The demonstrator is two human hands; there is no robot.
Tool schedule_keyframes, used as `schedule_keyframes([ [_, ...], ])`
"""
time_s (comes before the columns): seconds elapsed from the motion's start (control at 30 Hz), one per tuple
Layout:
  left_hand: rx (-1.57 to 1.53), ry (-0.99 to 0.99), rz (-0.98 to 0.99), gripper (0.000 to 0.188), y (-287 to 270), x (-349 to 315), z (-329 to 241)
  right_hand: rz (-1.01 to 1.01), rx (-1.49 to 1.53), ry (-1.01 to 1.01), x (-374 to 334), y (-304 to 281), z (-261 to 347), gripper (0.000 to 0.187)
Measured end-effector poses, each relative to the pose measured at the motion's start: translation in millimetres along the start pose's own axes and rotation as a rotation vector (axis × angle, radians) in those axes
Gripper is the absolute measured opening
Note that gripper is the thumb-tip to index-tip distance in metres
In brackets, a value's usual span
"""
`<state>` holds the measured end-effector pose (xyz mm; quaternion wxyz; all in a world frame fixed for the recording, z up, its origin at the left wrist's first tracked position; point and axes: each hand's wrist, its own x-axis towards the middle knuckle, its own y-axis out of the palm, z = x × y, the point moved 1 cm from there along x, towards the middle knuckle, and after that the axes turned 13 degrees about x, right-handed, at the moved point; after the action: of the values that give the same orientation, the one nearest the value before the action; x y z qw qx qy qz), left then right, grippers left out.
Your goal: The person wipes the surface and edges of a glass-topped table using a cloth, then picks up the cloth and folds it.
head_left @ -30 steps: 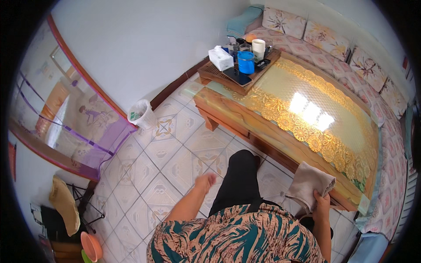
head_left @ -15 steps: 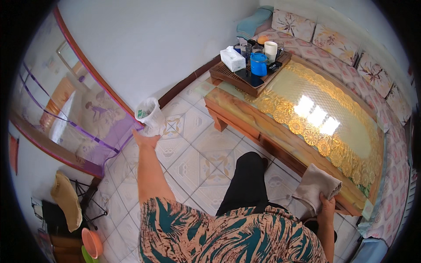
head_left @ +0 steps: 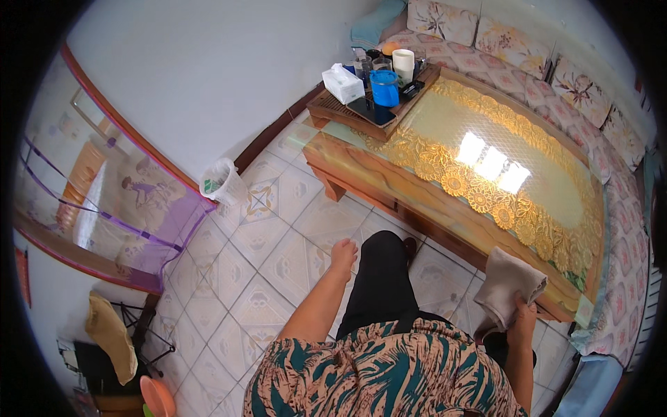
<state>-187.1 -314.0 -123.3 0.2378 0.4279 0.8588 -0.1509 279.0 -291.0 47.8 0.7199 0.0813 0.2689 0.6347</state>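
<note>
My right hand (head_left: 522,318) grips a folded grey-beige cloth (head_left: 506,285) at its lower right corner, beside the near edge of the low table (head_left: 417,212). The cloth overlaps the table's edge in the view; whether it touches the wood I cannot tell. My left hand (head_left: 344,257) hangs over the tiled floor, just left of my dark trouser leg (head_left: 381,281). Its fingers are loosely bent and a little apart, and nothing shows in them. By the doorway at the left stands a white waste bin (head_left: 233,186) with a bag liner and something green inside.
On the table's far left a wooden tray (head_left: 389,131) bears a tissue pack (head_left: 343,83), a blue jug (head_left: 384,88), a white cup (head_left: 403,66) and a phone (head_left: 372,111). A patterned sofa (head_left: 615,229) wraps the far and right sides. A purple mesh curtain (head_left: 163,229) covers the doorway.
My left hand has left the spot by the waste bin and swung right, close to my leg. The right hand still holds the cloth. The view has shifted slightly.
</note>
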Motion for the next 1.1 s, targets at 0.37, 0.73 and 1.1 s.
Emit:
schedule_keyframes([
  [0.37,0.2,0.528,0.015,0.028,67,-43,-99,-0.131,-0.951,-0.961,52,-45,85,0.036],
  [0.73,0.738,1.06,0.144,0.037,237,-46,-138,-0.218,-1.603,-0.581,78,-68,34,0.065],
  [1.1,1.307,1.092,-0.358,0.046,309,-16,-129,-0.251,-0.842,-0.326,107,-95,55,0.042],
])
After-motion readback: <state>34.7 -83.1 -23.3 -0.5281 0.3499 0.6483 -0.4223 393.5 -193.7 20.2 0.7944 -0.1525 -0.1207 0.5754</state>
